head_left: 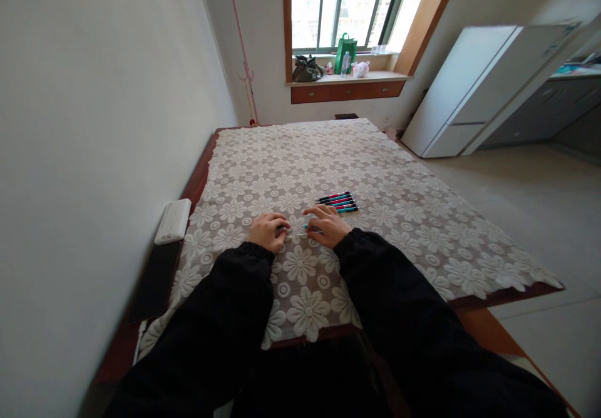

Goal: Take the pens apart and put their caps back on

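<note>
My left hand (267,230) is low over the lace tablecloth, fingers curled and closed, with a small dark bit showing at the fingertips. Facing it, my right hand (326,225) has its fingers bent and closed in a pinch. A small blue tip (305,226) shows by the right fingertips. Between the two hands runs a thin, clear or whitish piece (297,235), too small to name; my fingers hide its ends. Just beyond my right hand, several pens (335,200) with black, pink and teal barrels lie side by side in a row.
The floral lace tablecloth (307,311) covers a dark red table. At the left edge, by the wall, a white box-like device (173,221) lies near a flat black object (154,280). Beyond are a pink coat stand (238,24), a windowsill with bags, and a white fridge (469,92).
</note>
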Motion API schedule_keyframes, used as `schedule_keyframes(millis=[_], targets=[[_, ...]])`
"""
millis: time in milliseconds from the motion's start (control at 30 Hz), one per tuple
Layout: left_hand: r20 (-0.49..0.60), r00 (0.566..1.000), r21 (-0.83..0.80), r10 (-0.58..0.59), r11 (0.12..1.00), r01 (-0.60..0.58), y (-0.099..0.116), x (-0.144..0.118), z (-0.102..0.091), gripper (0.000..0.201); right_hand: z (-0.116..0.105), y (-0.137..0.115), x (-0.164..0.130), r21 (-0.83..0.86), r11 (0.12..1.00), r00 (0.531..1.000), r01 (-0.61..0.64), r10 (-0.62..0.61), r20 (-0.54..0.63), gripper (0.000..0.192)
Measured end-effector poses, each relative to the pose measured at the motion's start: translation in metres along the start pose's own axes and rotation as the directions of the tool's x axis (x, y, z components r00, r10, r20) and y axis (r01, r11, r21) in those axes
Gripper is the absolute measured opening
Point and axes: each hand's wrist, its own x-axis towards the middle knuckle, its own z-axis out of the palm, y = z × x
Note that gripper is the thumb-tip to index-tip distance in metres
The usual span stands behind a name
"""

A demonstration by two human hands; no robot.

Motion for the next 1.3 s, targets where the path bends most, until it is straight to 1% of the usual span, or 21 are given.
schedule_keyframes(millis=[67, 200, 333, 533, 667, 867, 1067, 1300], targets=[[0.017, 1.000, 0.009, 0.003, 1.000, -0.003, -0.002, 0.001, 0.002, 0.008, 0.002, 0.000, 0.001, -0.001, 1.000, 1.000, -0.022, 0.022, -0.010, 0.007], [0.024, 1.000, 0.021, -0.012, 1.000, 0.011, -0.005, 0.002, 0.004, 0.009, 0.003, -0.002, 0.002, -0.012, 0.998, 0.997, -0.066, 0.065, -0.041, 0.005], [0.047, 0.999, 0.013, -0.011, 1.000, 0.011, -0.002, 0.002, 0.002, 0.011, 0.003, -0.003, 0.002, -0.043, 0.995, 0.994, -0.088, 0.085, -0.065, 0.004], [0.083, 0.997, -0.018, 0.003, 1.000, -0.002, 0.002, 0.002, 0.000, 0.009, 0.003, -0.003, 0.002, -0.068, 0.994, 0.995, -0.081, 0.077, -0.070, 0.004], [0.086, 0.996, -0.019, 0.005, 1.000, -0.003, 0.003, 0.001, 0.000, 0.010, 0.004, -0.002, 0.001, -0.056, 0.997, 0.996, -0.060, 0.056, -0.070, 0.005], [0.093, 0.995, -0.012, 0.034, 0.999, -0.033, 0.005, 0.001, 0.000, 0.010, -0.004, 0.001, 0.001, -0.032, 0.999, 0.992, -0.012, 0.008, -0.127, 0.006], [0.099, 0.993, -0.026, 0.071, 0.997, -0.068, 0.005, 0.002, 0.001, 0.010, -0.009, -0.002, 0.001, -0.044, 0.998, 0.995, 0.041, -0.044, -0.085, 0.004], [0.088, 0.991, -0.046, 0.102, 0.994, -0.099, 0.004, 0.002, 0.002, 0.009, -0.011, -0.004, 0.001, -0.043, 0.999, 0.999, 0.002, -0.004, -0.041, 0.006]])
